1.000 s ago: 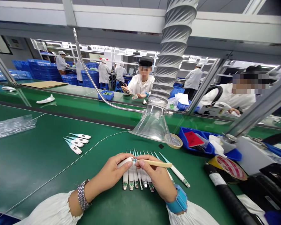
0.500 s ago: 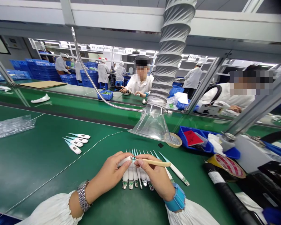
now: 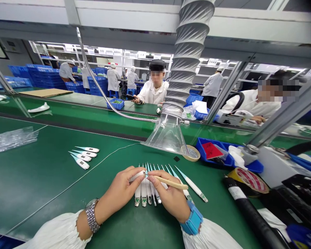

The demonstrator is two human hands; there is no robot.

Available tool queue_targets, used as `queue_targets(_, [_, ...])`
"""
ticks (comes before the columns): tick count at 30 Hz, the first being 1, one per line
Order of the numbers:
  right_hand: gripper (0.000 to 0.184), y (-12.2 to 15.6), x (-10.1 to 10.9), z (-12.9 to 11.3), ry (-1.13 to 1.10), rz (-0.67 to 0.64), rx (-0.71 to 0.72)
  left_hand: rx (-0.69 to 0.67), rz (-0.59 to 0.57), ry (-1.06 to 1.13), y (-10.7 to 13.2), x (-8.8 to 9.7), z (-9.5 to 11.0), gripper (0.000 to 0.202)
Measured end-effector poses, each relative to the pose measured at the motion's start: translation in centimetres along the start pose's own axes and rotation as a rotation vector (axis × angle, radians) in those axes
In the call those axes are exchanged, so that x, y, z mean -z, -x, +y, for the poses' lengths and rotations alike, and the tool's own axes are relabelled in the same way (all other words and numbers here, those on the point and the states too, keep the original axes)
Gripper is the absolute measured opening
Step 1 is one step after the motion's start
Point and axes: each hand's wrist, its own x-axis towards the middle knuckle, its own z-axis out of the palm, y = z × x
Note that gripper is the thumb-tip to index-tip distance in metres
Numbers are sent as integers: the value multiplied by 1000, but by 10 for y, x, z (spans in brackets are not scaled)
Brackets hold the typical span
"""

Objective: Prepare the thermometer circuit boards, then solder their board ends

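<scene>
My left hand point(image 3: 120, 188) is closed around the white body of a digital thermometer point(image 3: 137, 175), with its end pointing toward my right hand. My right hand point(image 3: 172, 202) pinches a slim cream-handled tool point(image 3: 173, 183), its tip at the end of the held thermometer; the exact contact is too small to make out. Beneath both hands, several blue-tipped thermometers point(image 3: 144, 190) lie in a row, green circuit ends toward me, partly covered by my right hand. One more thermometer point(image 3: 193, 185) lies slanted at the right of the row.
Several thermometers with display windows point(image 3: 81, 162) lie at left, near a thin wire and clear plastic bags point(image 3: 12, 140). A clear fume hood point(image 3: 167, 138) hangs ahead. A round dish point(image 3: 191, 153), blue bins point(image 3: 216, 152) and a tape roll point(image 3: 251, 181) are at right. Co-workers sit opposite.
The view has shifted slightly. My right hand has turned a little over the row, covering more of it, while both hands keep their hold. The person opposite has lowered one hand.
</scene>
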Motion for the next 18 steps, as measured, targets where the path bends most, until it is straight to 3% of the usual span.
queue_targets(6, [15,2,-5,4,119,50,276,-7,64,-11,-3,-5,-7,27])
queue_targets(12, [19,5,-13,3,491,28,564,103,20,118,-6,-8,-4,28])
queue_targets(15, [16,5,-11,-1,484,47,555,176,-14,199,-7,-7,-3,32])
queue_targets(18, [18,5,-5,-5,307,107,401,209,-60,304,-8,-6,-1,37])
